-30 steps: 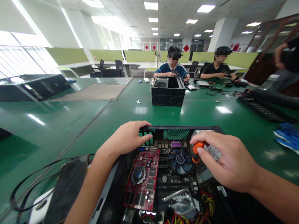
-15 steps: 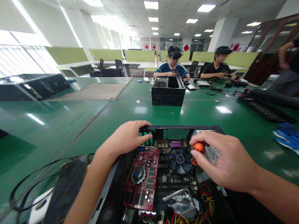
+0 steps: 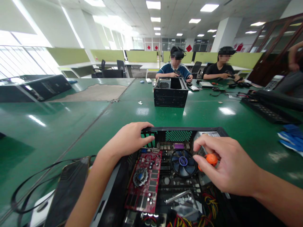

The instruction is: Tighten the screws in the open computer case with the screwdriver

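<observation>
An open black computer case (image 3: 182, 130) lies in front of me on the green table (image 3: 71, 123). Inside are a red graphics card (image 3: 145, 181), a blue-hubbed cooler fan (image 3: 183, 162) and coloured wires (image 3: 208, 205). My left hand (image 3: 129, 138) grips the case's far rim at its left corner, fingers curled over the edge. My right hand (image 3: 227, 165) pinches the orange handle of a screwdriver (image 3: 210, 159) just right of the fan, above the power supply. The screwdriver's shaft is hidden.
A dark panel and black cables (image 3: 63, 189) lie to my left. Another open case (image 3: 170, 93) stands mid-table. Two people sit at the far side; another stands at the right edge. Black panels (image 3: 267, 110) and blue gloves (image 3: 292, 138) lie on the right.
My right hand has shifted slightly down and right, and the orange handle has turned in its fingers. My left hand has stayed on the case rim.
</observation>
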A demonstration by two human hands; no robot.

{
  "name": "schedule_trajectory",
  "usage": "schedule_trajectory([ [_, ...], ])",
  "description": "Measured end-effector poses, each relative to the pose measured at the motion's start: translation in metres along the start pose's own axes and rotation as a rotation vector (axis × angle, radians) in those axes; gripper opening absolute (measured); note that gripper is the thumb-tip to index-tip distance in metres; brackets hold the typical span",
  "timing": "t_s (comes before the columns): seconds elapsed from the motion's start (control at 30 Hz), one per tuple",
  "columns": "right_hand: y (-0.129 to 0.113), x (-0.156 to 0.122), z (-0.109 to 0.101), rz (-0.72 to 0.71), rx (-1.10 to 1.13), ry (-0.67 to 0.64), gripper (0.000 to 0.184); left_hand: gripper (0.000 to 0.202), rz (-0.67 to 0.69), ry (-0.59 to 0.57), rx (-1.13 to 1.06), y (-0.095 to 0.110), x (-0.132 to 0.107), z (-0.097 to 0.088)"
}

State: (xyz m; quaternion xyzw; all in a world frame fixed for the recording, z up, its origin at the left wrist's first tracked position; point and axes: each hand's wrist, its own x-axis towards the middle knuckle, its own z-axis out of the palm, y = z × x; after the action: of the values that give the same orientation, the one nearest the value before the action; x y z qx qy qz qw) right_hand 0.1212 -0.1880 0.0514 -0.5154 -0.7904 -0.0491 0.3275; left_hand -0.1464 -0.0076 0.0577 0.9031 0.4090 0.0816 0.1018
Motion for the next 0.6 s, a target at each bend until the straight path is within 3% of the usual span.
schedule_trajectory([
  [0.6,-0.0001,-0.0018,-0.0015,-0.021,0.105,0.011,0.024,0.05,0.007,0.005,-0.013,-0.0019,-0.0005,0.0013],
])
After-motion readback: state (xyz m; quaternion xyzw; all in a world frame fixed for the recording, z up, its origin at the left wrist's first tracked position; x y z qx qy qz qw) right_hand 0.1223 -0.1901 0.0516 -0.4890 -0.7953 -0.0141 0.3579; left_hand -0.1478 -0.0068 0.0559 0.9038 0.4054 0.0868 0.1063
